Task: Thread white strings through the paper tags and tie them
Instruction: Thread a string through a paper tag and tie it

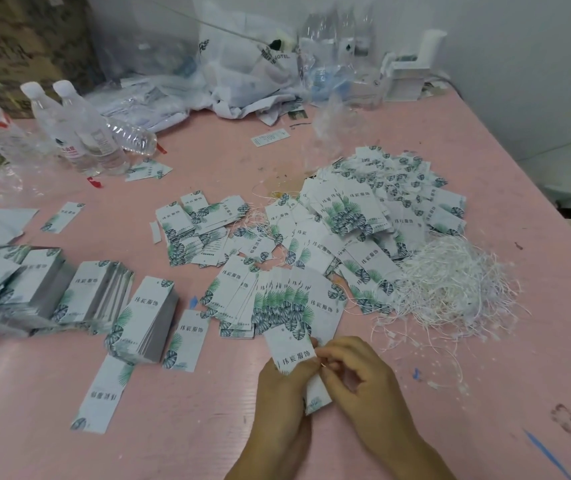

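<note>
Near the table's front edge, I judge I'm mid-threading: my left hand (279,382) grips a paper tag (291,353) from below, my right hand (353,370) pinches at its right edge, string unseen. Next comes knotting. Loose white strings (450,282) lie far right, well apart.

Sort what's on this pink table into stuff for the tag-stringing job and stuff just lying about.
For the job: leaf-printed white paper tag held by left hand and right hand; tangled white string pile; stacked leaf-printed tags.
Lying about: clear plastic water bottles; crumpled clear plastic bags.
</note>
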